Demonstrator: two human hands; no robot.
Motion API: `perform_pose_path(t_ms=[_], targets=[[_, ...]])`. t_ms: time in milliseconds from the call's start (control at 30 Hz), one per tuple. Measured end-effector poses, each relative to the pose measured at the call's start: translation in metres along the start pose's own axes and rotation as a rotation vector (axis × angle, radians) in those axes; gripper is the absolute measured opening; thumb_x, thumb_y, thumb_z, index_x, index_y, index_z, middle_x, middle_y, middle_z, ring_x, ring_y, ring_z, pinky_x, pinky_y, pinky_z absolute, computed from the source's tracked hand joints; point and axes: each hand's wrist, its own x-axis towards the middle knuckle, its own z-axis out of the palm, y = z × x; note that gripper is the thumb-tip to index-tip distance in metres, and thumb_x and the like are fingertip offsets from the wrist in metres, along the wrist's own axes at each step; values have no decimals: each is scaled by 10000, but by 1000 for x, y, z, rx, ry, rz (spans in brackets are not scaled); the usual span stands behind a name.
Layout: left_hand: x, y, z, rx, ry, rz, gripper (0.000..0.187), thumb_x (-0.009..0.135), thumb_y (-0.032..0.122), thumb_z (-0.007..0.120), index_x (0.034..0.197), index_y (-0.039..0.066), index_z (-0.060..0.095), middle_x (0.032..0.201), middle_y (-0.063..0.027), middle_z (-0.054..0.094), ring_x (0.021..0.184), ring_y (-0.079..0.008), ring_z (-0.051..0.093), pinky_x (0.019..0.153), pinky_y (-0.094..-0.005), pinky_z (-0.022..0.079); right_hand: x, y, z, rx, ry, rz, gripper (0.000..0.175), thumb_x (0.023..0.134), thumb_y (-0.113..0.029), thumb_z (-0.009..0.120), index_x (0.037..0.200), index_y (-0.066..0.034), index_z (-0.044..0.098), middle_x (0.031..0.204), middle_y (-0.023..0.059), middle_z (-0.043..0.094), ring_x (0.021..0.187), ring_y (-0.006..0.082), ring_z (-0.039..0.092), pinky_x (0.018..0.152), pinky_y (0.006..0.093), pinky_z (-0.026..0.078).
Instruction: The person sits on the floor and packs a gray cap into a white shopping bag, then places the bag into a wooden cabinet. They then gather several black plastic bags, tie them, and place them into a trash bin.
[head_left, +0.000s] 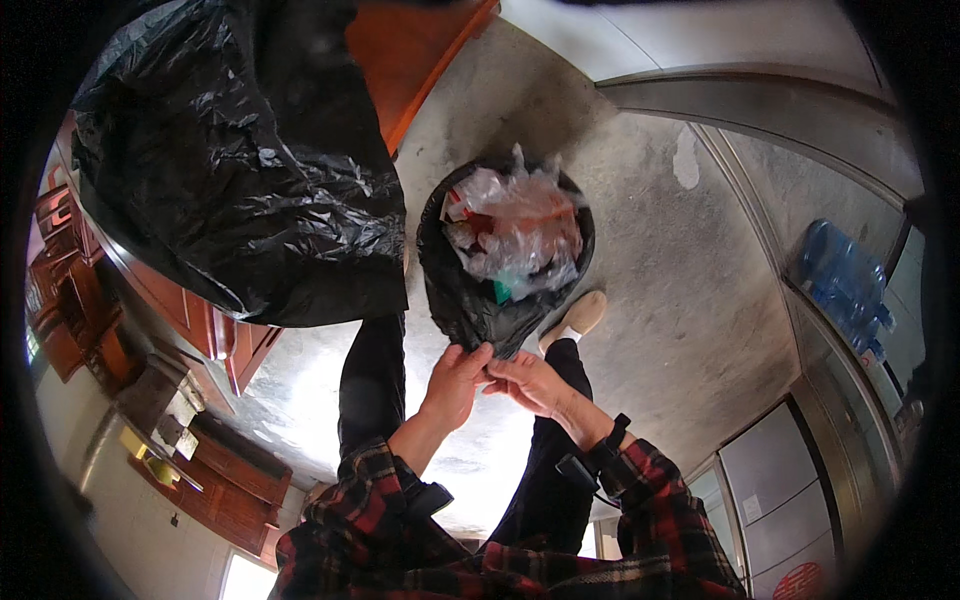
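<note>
A trash bin lined with a black plastic bag (480, 315) stands on the floor in front of me. Clear plastic wrappers and other rubbish (517, 225) fill it, with a small green piece near the close side. My left hand (454, 379) pinches the gathered edge of the liner at the side nearest me. Close beside it, my right hand (529, 382) grips the same bunched edge, its fingers partly hidden. A large black plastic bag (247, 180), spread and creased, lies at the upper left over reddish wooden furniture.
Reddish wooden furniture (412, 67) borders the floor at the top and left. Blue plastic water bottles (844, 277) are at the right, beyond a metal-edged frame. My legs stand apart on the grey concrete floor (675, 277), one beige shoe (583, 315) close to the bin.
</note>
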Motion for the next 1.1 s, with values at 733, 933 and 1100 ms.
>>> perform_pose_path(t_ms=[733, 933, 1100], targets=[[-5, 38, -19, 68, 169, 333, 149, 932, 137, 623, 1036, 68, 543, 813, 70, 525, 717, -15, 421, 655, -207, 366, 46, -186, -71, -386, 558, -324, 97, 909, -85, 573, 995, -49, 598, 828, -17, 614, 687, 69, 541, 600, 198, 418], [-11, 44, -23, 152, 172, 255, 163, 950, 150, 595, 1077, 62, 543, 877, 47, 558, 775, -29, 463, 722, -207, 390, 44, -187, -65, -194, 737, -478, 128, 901, -105, 602, 1017, -56, 584, 824, 15, 613, 770, 102, 608, 611, 217, 453], [-14, 45, -30, 220, 130, 345, 161, 957, 159, 584, 1086, 70, 547, 886, 57, 562, 784, -32, 471, 729, -202, 386, 58, -182, -76, -329, 654, -281, 138, 941, -172, 582, 967, -44, 627, 733, -24, 585, 588, 64, 504, 510, 205, 378]])
